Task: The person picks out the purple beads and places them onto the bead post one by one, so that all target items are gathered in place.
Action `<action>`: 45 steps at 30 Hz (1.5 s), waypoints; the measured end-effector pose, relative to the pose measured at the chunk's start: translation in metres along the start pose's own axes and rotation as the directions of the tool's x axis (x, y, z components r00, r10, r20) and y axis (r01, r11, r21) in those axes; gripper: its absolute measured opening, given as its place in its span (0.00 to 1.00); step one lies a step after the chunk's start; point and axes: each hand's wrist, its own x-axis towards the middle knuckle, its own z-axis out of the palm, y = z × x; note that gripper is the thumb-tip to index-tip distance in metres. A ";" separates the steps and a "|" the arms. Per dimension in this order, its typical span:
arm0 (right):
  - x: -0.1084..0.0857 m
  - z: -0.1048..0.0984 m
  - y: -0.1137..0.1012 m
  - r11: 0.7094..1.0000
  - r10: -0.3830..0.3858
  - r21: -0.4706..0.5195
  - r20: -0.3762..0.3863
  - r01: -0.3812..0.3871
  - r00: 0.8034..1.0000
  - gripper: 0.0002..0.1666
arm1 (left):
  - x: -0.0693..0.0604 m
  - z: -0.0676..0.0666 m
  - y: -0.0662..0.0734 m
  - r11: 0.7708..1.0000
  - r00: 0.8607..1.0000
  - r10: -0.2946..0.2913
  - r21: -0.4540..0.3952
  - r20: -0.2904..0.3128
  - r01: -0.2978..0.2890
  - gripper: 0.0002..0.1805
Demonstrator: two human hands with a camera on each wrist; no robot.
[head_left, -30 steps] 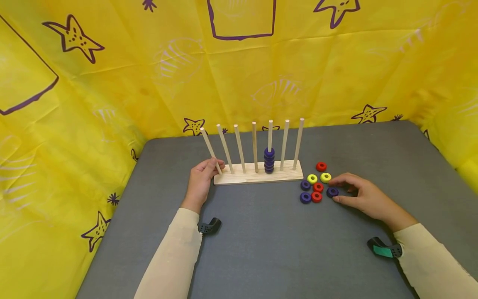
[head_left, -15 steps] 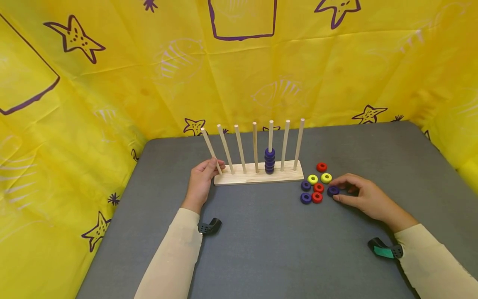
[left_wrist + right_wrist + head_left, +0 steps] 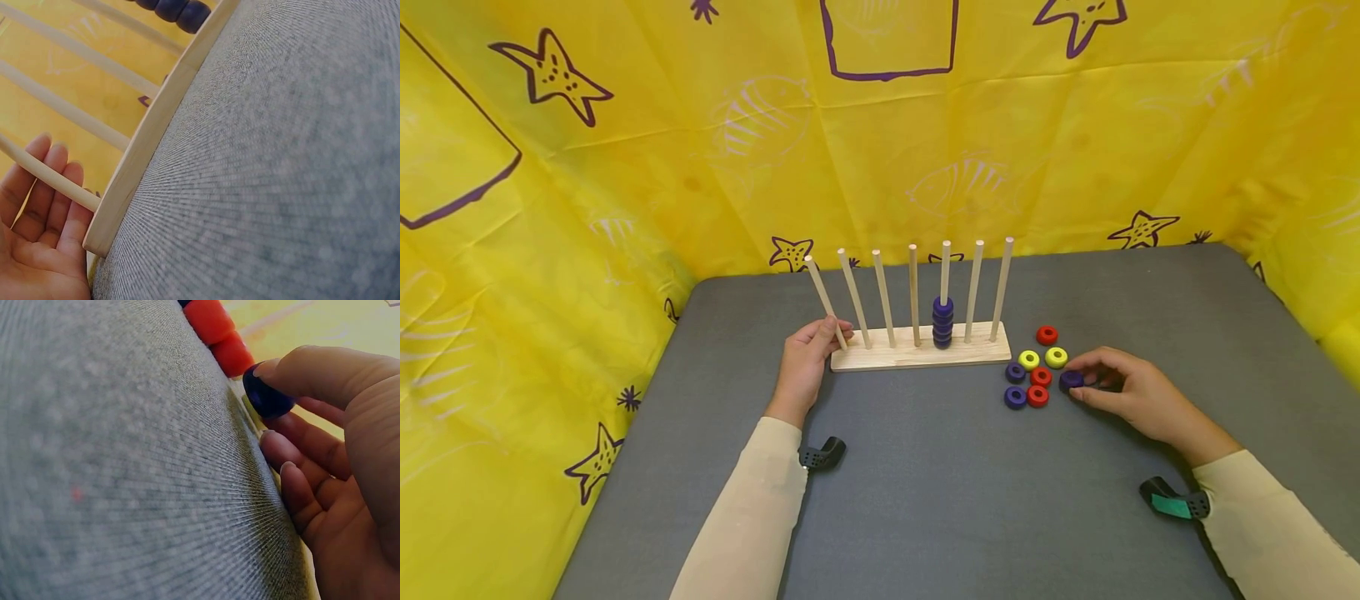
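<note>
A wooden peg stand (image 3: 917, 357) with a row of upright pegs stands toward the back of the table. Several purple rings (image 3: 942, 323) are stacked on one of its pegs. At the stand's left end my left hand (image 3: 805, 360) holds the outermost peg (image 3: 53, 178), with the thumb in front and the fingers behind it. My right hand (image 3: 1131, 393) pinches a loose purple ring (image 3: 265, 394) between thumb and fingertips; the ring is tilted up off the cloth. Close beside it lie red rings (image 3: 1047, 336), yellow rings (image 3: 1028, 360) and other purple rings (image 3: 1015, 397).
A dark grey cloth (image 3: 925, 483) covers the table. Yellow printed fabric (image 3: 880, 167) hangs behind and at both sides. The loose rings lie in a cluster just right of the stand. Each wrist wears a dark band (image 3: 1176, 502).
My right thumb and fingers have closed on the purple ring and tipped it up slightly, a little to the right. The left hand stays on its peg.
</note>
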 end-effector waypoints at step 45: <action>0.004 0.003 -0.005 0.998 -0.063 -0.016 -0.108 0.062 0.992 0.23 | 0.001 -0.001 -0.001 1.000 1.000 -0.011 0.027 0.001 0.011 0.22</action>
